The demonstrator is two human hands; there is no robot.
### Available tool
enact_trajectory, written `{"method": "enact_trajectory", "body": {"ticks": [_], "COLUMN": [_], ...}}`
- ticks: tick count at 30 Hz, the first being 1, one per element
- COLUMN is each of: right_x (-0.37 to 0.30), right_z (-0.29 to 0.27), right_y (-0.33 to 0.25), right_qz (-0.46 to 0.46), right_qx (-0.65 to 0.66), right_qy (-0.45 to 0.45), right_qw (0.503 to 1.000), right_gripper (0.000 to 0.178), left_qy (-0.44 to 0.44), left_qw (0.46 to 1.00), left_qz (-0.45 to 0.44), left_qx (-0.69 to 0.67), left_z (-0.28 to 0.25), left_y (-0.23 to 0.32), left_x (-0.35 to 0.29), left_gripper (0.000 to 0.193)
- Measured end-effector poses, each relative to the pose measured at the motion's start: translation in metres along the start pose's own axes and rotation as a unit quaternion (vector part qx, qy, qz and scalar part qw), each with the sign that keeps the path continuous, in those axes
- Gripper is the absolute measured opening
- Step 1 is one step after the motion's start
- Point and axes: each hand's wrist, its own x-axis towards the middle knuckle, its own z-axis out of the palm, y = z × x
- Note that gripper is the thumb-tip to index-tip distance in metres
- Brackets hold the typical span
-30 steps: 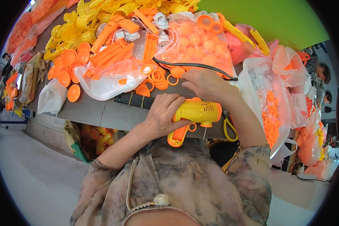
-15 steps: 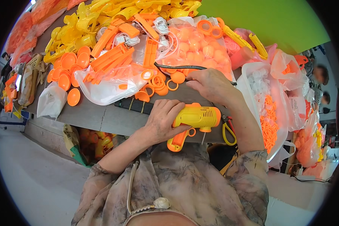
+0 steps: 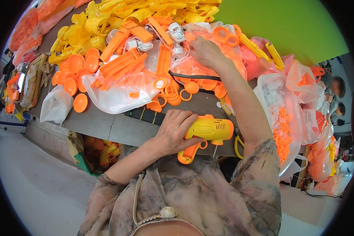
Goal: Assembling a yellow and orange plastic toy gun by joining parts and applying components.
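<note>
Near the front edge of the grey table, my left hand point(image 3: 174, 131) is closed around the rear of a yellow-and-orange toy gun point(image 3: 213, 129). Its handle points toward me and its round orange-rimmed end faces right. A thin metal rod point(image 3: 215, 150) shows just below that end. My right hand point(image 3: 205, 52) reaches far over the pile, with fingers curled and tips hidden, at a clear bag of orange balls point(image 3: 229, 59). Close to its left lie white motor parts point(image 3: 176, 33) with wires. A black cable point(image 3: 194, 76) runs beneath my right forearm.
Yellow shells point(image 3: 98, 21) heap at the back. Orange cups point(image 3: 75, 63), long orange pieces point(image 3: 120, 65) and rings point(image 3: 170, 91) cover the left and middle. Yellow-handled scissors point(image 3: 237, 147) lie right of the toy. A white tub point(image 3: 259, 92) of small parts stands at right.
My right hand has moved away from beside the black cable, farther out and slightly left, over the bag of balls. My left hand still holds the toy gun in nearly the same place.
</note>
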Motion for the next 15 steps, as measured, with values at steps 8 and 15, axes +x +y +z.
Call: {"method": "enact_trajectory", "body": {"ticks": [8, 15], "right_x": [0.009, 0.008], "right_z": [0.012, 0.016], "right_y": [-0.038, -0.042], "right_qz": [0.058, 0.091], "right_qx": [-0.121, -0.054], "right_qy": [-0.038, -0.019], "right_qw": [0.99, 0.994], "right_gripper": [0.022, 0.024], "left_qy": [-0.005, 0.007], "left_qw": [1.0, 1.0], "left_qz": [0.0, 0.012], "left_qx": [-0.006, 0.002], "left_z": [-0.001, 0.0], "left_y": [0.0, -0.001], "left_x": [0.001, 0.0], "left_gripper": [0.059, 0.059]}}
